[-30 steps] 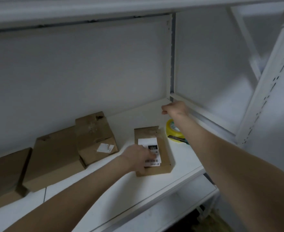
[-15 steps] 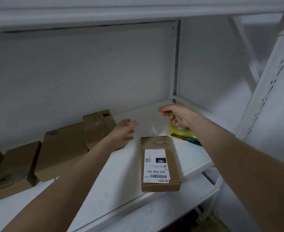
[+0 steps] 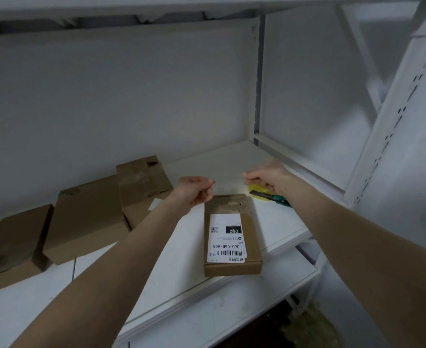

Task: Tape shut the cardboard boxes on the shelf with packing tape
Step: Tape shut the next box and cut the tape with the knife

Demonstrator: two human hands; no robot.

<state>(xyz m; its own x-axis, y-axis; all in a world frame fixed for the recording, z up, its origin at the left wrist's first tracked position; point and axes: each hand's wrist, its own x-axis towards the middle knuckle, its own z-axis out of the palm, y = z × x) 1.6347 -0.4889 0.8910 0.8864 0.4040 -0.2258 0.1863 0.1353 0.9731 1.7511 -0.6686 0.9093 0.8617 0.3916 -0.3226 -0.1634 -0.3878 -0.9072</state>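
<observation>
Now, left hand [image 3: 193, 193] fingers pinching clear tape strip [image 3: 229, 183], right hand [image 3: 269, 179] likewise, above labelled box [image 3: 232, 234].

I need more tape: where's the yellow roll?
In the head view, the yellow tape roll lies on the shelf, right of centre, just behind the labelled box, partly hidden by the right hand.

A plain white wall [image 3: 106, 96] is seen behind the white metal shelf [image 3: 232, 156]. A perforated upright [image 3: 387, 126] is fixed at the right. The place is dimly lit.
</observation>
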